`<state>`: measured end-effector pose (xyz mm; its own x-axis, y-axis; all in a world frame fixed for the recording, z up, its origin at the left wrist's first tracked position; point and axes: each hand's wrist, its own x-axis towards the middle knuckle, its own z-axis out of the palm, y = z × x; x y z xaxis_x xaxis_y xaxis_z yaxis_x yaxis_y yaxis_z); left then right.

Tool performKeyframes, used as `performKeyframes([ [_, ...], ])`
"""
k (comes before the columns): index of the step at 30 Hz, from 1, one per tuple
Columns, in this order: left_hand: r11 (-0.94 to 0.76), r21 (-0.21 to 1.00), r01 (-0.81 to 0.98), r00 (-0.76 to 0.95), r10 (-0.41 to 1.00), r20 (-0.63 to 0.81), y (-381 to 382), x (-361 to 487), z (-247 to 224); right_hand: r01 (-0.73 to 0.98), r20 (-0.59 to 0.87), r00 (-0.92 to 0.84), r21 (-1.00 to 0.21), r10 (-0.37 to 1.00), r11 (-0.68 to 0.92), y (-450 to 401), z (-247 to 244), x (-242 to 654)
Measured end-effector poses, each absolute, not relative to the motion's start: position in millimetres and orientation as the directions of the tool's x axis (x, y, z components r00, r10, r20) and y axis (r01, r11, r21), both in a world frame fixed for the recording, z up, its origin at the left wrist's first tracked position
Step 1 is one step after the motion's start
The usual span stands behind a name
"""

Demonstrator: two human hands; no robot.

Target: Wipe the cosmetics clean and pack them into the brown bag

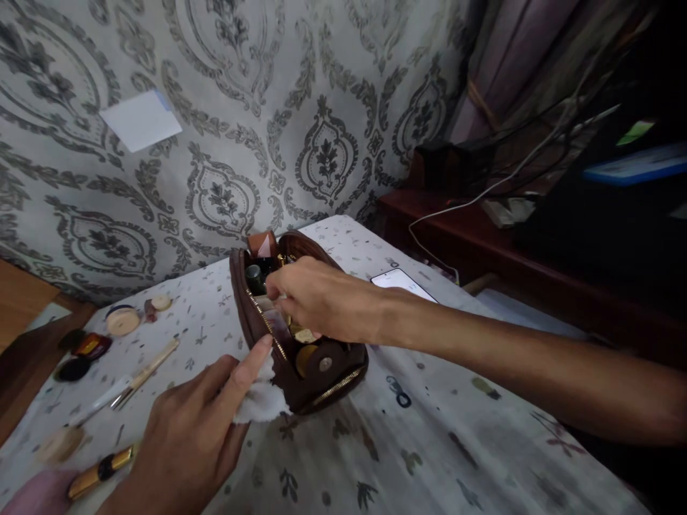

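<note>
A brown zippered bag (327,390) lies open on the patterned white cloth, with bottles and small cosmetics inside. My right hand (305,297) reaches into it with fingers curled; what they grip, if anything, is hidden. At the bag's near left side is my left hand (207,408), its index finger on the zipper edge. A white tissue (262,397) sticks out from under that hand, against the bag. Beside the right fingers a dark bottle (254,277) stands in the bag.
Brushes (144,372), a round compact (123,320), dark red jar (92,345) and gold tube (101,472) lie on the left. A phone (402,282) rests behind the right forearm. A white cable (477,200) hangs over the dark red furniture (461,239).
</note>
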<state>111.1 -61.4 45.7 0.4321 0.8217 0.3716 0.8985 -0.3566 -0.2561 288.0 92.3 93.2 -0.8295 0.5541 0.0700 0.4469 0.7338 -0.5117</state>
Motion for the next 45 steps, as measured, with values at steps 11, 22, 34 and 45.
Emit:
performKeyframes([
  [11, -0.149, -0.161, 0.976, 0.204, 0.886, 0.417, -111, 72, 18, 0.185, 0.469, -0.575, -0.724, 0.67, 0.665, 35, 78, 336],
  [22, 0.155, -0.042, 0.987, -0.13, 0.924, 0.361, -170, 11, -4, 0.136, 0.368, -0.751, -0.726, 0.548, 0.674, -23, 31, 325],
  [34, 0.527, 0.48, 0.701, -0.711, 0.563, 0.42, -222, -87, 8, 0.132, 0.084, -0.95, -0.764, 0.3, 0.631, -53, -4, 261],
  [45, 0.656, 0.308, 0.689, -0.725, 0.621, 0.299, -214, -112, 3, 0.125, -0.006, -0.972, -0.859, 0.235, 0.497, -69, -21, 217],
])
